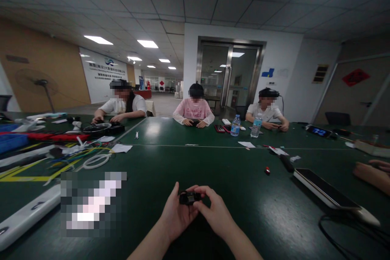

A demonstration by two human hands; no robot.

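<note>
A small black object [189, 198] is held up over the green table [231, 170], between my two hands. My left hand [176, 215] cradles it from the left and below, with the thumb raised beside it. The fingers and thumb of my right hand [215, 211] pinch its right end. What exactly the object is cannot be made out, and its underside is hidden by my fingers.
A white power strip [30, 215] and coiled white cable [96, 161] lie left. On the right are a dark-topped device [327, 189], a small red item [267, 170] and another person's hands [373, 172]. Bottles [235, 126] and three seated people are across the table.
</note>
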